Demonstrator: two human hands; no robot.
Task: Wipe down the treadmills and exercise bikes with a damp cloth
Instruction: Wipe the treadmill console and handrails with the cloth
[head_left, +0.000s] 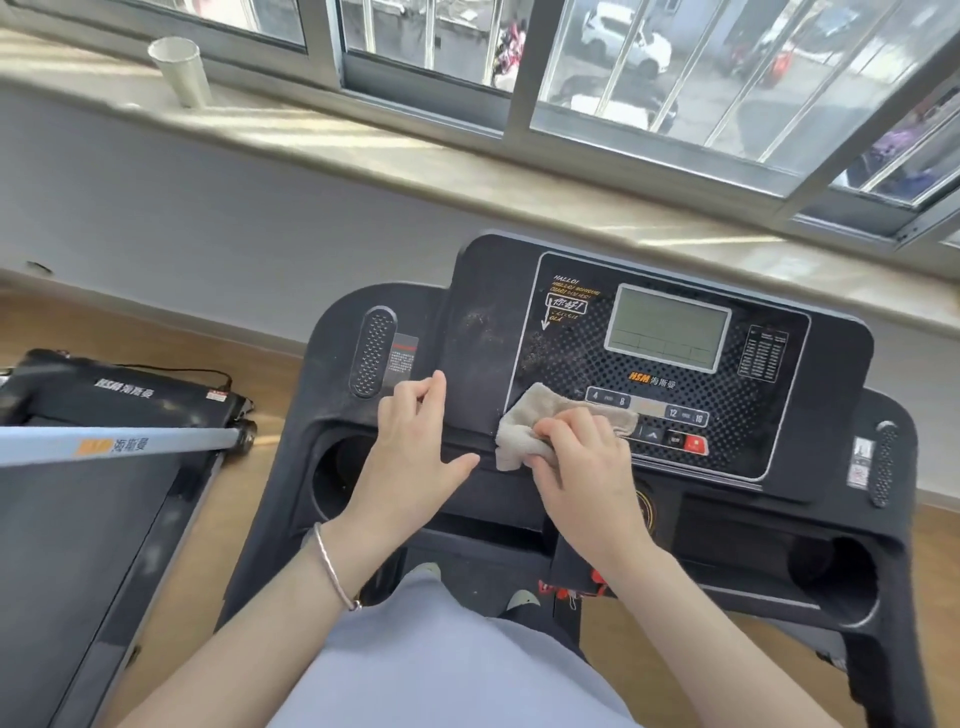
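right hand (576, 457) grips the cloth (540, 421) on the treadmill console (779, 415); left hand (410, 441) rests flat, fingers straight. next, wipe the dusty patch (483, 322) above.

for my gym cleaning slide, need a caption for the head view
Cleaning day: the right hand holds a beige cloth on the treadmill console while the left hand rests beside it.

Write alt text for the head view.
A right hand grips a beige cloth against a black treadmill console, below its grey screen. The left hand rests open on the console beside it. A window runs behind.
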